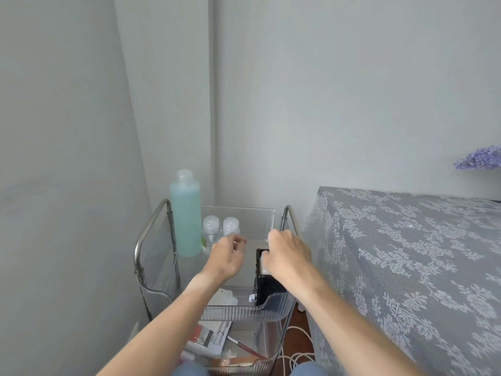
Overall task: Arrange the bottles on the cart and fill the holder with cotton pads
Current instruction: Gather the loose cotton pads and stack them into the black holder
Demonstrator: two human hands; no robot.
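A tall bottle of blue-green liquid (186, 213) stands at the back left of the cart's clear top tray (244, 313). Two small clear bottles (220, 229) with frosted caps stand side by side to its right. A black holder (267, 290) sits at the tray's right side with white cotton pads (263, 264) showing in its top. My right hand (287, 253) rests on the holder's top, fingers pressing on the pads. My left hand (226, 256) hovers in front of the small bottles, fingers loosely curled and holding nothing.
The metal cart (151, 240) stands in a corner between a grey wall and a table under a grey lace cloth (406, 267). A lower tray holds a packet (208, 337), a red brush (246, 348) and other items. White cables (295, 354) lie on the floor.
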